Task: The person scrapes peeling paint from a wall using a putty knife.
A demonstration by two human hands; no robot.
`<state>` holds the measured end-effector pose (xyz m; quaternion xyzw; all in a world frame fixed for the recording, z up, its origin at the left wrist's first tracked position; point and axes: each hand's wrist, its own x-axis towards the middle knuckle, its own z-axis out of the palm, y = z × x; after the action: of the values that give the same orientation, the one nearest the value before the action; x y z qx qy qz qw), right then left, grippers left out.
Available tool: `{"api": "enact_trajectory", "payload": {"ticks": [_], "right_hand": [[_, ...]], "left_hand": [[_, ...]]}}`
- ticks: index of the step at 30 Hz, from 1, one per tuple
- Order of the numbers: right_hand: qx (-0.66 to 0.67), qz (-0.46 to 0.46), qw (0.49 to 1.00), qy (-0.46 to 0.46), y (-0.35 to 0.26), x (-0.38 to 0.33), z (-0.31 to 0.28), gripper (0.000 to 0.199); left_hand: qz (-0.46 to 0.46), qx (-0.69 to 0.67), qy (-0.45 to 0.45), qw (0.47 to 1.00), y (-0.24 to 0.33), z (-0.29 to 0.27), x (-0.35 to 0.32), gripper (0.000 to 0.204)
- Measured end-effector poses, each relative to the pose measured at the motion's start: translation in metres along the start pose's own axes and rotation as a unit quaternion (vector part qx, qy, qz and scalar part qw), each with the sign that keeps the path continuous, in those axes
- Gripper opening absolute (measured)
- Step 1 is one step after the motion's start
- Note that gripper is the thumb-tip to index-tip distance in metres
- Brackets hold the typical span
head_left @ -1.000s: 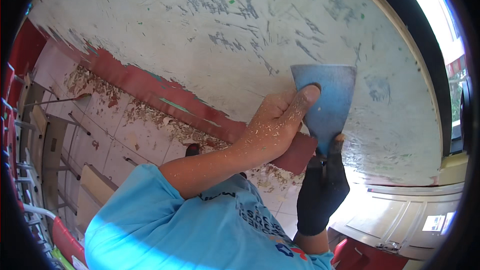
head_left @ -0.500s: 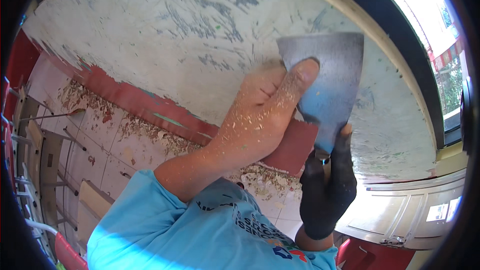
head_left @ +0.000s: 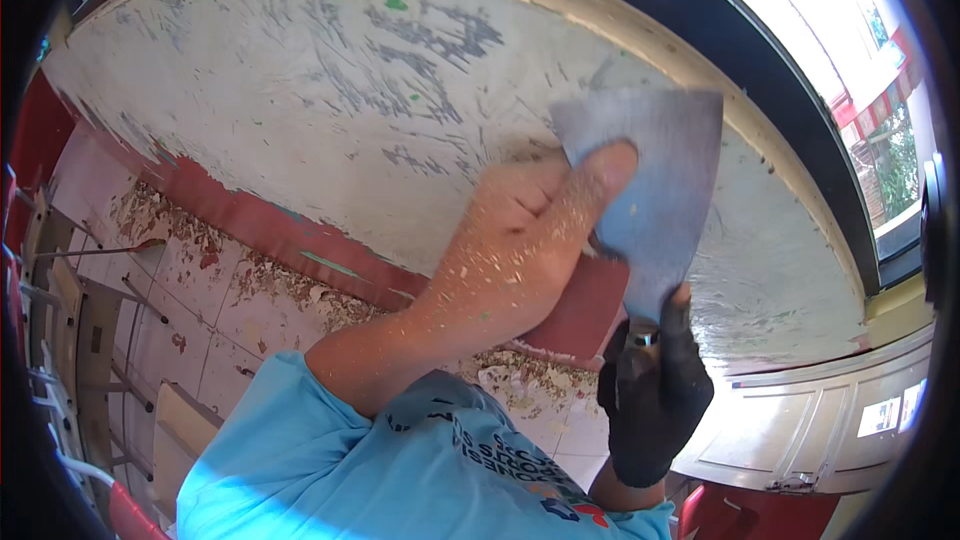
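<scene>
A wide scraper [head_left: 655, 185] with a broad metal blade lies against a pale, scraped wall panel [head_left: 270, 90]. My bare left hand [head_left: 535, 240], dusted with paint flecks, is closed on the blade, its thumb pressed flat on the face. In a black glove, my right hand [head_left: 655, 390] wraps round the handle below the blade. Much of the handle is hidden by the glove. Dark red paint [head_left: 590, 305] covers the panel's lower band beside my left wrist. Grey scratches and small green spots mark the pale surface.
Paint chips [head_left: 290, 285] litter the tiled floor along the wall's foot. Folded chairs [head_left: 95, 340] stand at the left. A cream cabinet door [head_left: 800, 425] is at the lower right. Above the panel runs a dark window frame [head_left: 760, 40].
The view has shifted, so the panel sits lower and more of its top edge shows. Against the panel, the scraper has moved slightly upward, with both hands still on it.
</scene>
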<state>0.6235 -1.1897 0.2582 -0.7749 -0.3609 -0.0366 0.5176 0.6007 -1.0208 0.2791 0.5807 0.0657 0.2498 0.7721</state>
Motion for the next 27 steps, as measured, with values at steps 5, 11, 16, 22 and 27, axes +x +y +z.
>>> {"api": "enact_trajectory", "payload": {"ticks": [5,11,16,22,27], "right_hand": [[-0.036,0.027,0.999,0.006,0.011,-0.015,-0.011,0.055],[-0.072,-0.076,0.994,0.021,0.007,0.000,-0.004,0.049],[-0.091,-0.049,0.995,0.016,0.006,-0.003,-0.005,0.048],[0.005,0.047,0.998,0.028,0.005,-0.015,0.005,0.047],[-0.063,-0.003,0.998,0.017,-0.002,0.001,0.022,0.048]], "left_hand": [[0.135,-0.004,0.025,0.990,-0.021,0.004,0.006,0.045],[0.007,-0.059,0.013,0.998,-0.006,0.008,0.003,0.045],[0.019,0.014,-0.019,1.000,-0.001,0.001,0.000,0.046],[0.016,0.008,0.020,1.000,-0.019,0.001,-0.004,0.045],[0.049,0.012,0.048,0.998,-0.004,-0.019,0.000,0.046]]}}
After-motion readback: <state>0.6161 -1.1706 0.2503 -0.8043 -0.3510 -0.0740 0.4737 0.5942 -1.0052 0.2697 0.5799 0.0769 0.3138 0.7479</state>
